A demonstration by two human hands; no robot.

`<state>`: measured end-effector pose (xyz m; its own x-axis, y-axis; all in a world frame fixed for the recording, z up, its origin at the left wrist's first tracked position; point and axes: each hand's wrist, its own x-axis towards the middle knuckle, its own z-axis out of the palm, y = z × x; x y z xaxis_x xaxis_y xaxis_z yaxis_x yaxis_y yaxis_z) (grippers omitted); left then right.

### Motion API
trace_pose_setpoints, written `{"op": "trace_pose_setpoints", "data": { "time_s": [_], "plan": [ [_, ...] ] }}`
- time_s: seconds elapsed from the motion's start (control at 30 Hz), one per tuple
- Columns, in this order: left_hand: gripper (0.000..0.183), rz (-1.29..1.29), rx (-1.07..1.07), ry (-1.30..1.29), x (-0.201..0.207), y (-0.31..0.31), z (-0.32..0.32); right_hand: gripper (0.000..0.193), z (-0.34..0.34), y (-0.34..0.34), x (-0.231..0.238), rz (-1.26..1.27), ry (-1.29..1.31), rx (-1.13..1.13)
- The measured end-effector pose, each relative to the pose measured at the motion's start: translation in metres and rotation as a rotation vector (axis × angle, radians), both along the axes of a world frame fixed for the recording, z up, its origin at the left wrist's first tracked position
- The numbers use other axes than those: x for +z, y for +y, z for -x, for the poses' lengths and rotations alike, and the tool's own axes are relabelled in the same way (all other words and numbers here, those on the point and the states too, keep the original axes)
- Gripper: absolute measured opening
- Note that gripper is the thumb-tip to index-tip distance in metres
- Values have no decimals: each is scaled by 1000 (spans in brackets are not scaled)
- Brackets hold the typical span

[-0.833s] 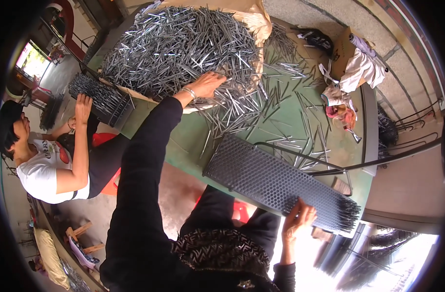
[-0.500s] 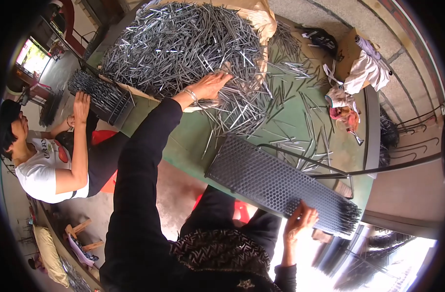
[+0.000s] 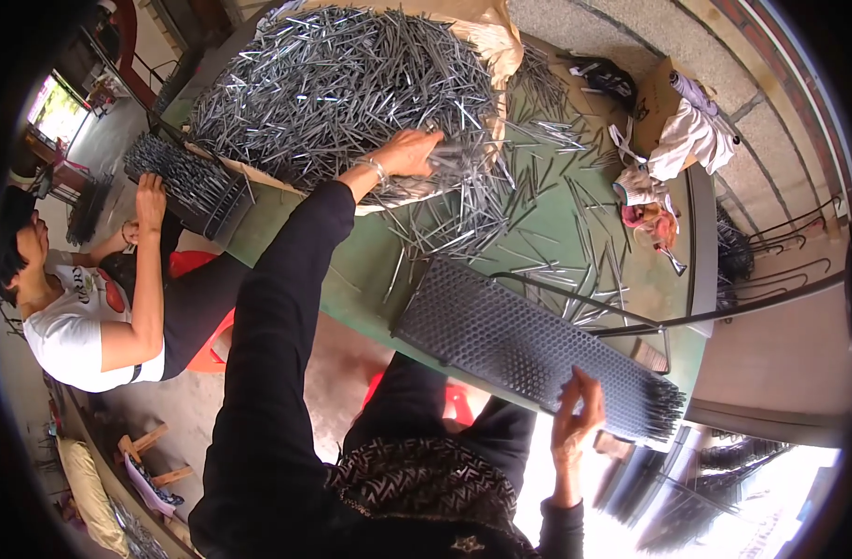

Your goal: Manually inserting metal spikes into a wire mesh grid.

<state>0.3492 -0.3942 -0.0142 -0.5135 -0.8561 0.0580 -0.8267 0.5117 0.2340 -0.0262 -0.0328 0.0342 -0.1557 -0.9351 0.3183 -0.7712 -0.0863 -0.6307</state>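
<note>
My left hand (image 3: pixel 409 154) reaches over a large heap of thin grey metal rods (image 3: pixel 342 88) in a paper-lined box. A blurred bunch of rods (image 3: pixel 458 160) is at its fingertips, and the fingers look closed on it. Along the table's near edge lies a long dark rack (image 3: pixel 500 331) full of small round holes. Several rods (image 3: pixel 666 412) stand upright in its right end. My right hand (image 3: pixel 579 415) is at the rack's near edge towards that end, fingers bent and drawn together. Whatever they may hold is too small to make out.
Loose rods (image 3: pixel 538 224) lie scattered over the green table (image 3: pixel 351 279). A bent metal bar (image 3: pixel 575 303) runs behind the rack. White cloth (image 3: pixel 691 140) and gloves (image 3: pixel 642 189) lie at right. At left, a seated person (image 3: pixel 100 317) works at another filled rack (image 3: pixel 188 186).
My left hand has lifted slightly, and rods at its fingertips are now blurred. My right hand's fingertips have shifted a little up over the rack. The view has moved slightly.
</note>
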Motion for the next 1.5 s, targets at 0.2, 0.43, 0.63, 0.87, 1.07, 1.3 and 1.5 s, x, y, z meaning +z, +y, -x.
{"op": "trace_pose_setpoints", "data": {
  "time_s": [0.2, 0.43, 0.63, 0.87, 1.07, 1.3, 1.5],
  "plan": [
    [57, -166, 375, 581, 36, -16, 20, 16, -68, -87, 54, 59, -146, 349],
    [38, -425, 552, 1479, 37, -8, 40, 31, -140, -219, 46, 263, 37, 452],
    [39, -620, 849, 1638, 34, 17, 86, 41, -164, -301, 5, 25, 197, 275],
    [42, -962, 408, 2122, 27, 47, 77, 39, -170, -293, -13, 99, 255, 327],
    [28, -750, 434, 2192, 28, 37, 86, 53, -145, -312, -22, 15, -293, 590],
    [20, -735, 343, 2268, 31, 34, 84, 59, -135, -285, 20, -547, -417, 715],
    [26, -866, 304, 2272, 40, 34, 81, 25, -122, -303, -34, -210, 232, 554]
  ]
}}
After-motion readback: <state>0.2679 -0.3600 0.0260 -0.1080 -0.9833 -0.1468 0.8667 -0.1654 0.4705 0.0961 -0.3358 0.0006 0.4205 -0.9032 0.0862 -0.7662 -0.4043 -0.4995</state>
